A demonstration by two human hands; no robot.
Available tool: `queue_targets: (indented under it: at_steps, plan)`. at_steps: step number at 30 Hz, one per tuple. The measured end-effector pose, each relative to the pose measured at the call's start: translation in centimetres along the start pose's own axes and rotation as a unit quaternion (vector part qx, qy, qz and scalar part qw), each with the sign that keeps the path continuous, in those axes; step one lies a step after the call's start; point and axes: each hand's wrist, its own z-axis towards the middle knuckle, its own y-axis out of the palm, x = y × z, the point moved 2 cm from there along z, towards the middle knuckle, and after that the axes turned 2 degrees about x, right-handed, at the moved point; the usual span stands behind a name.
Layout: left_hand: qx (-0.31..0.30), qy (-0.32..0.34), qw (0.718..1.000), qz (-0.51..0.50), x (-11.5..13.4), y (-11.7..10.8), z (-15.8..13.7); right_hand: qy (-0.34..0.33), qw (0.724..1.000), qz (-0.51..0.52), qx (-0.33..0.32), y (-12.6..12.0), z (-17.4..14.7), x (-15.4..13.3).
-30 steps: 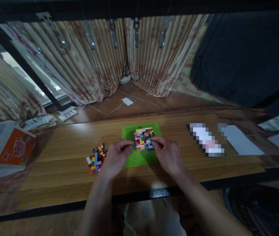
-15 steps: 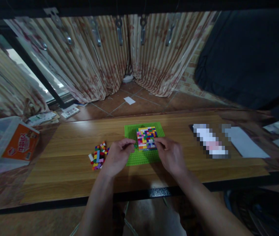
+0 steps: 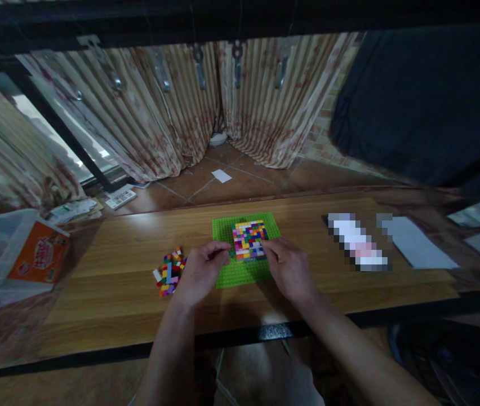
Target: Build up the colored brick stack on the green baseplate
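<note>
A multicoloured block of toy bricks (image 3: 249,239) stands on a green studded baseplate (image 3: 223,279) on the wooden table. My left hand (image 3: 206,268) is at the left side of the block, over the plate, with thumb and forefinger drawn together; what they hold, if anything, is too small to make out. At the block's right edge, my right hand (image 3: 288,268) is closed in a pinch, its fingertips close against the bricks. Whatever sits between those fingers is hidden. A loose pile of small bricks (image 3: 169,273) lies left of my left hand, which partly covers it.
The wooden table (image 3: 109,299) has a pixelated object (image 3: 358,242) and a pale sheet (image 3: 421,242) on its right. A clear plastic bin (image 3: 3,248) with an orange label stands beyond the left edge. Overhead runs a dark bar (image 3: 240,22) with metal hooks.
The camera view has tilted and shifted slightly. Both hands keep nearly the same places beside the block, and the right fingers look a little more closed in on its edge.
</note>
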Motion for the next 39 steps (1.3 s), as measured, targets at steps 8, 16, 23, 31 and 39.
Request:
queue_targets:
  at_steps: [8, 16, 23, 31, 39]
  plan:
    - [-0.009, -0.023, 0.995, -0.097, 1.0, 0.2, -0.4, 0.055, 0.995, 0.068, 0.054, -1.2, 0.1, -0.6]
    - [-0.045, -0.031, 0.980, -0.193, 1.7, 0.8, -1.0, 0.074, 0.954, 0.289, -0.031, -0.7, -0.3, -3.7]
    - [-0.085, -0.058, 0.978, -0.184, 1.7, 0.9, -1.2, 0.082, 0.947, 0.306, -0.045, -0.2, -0.6, -4.3]
    - [-0.046, -0.044, 0.990, -0.130, 1.4, 0.5, -0.6, 0.136, 0.956, 0.258, 0.010, -1.9, 0.2, -1.4]
    - [-0.006, -0.015, 0.996, -0.090, 1.1, 0.2, -0.4, 0.155, 0.976, 0.149, 0.003, -2.5, 0.4, 0.9]
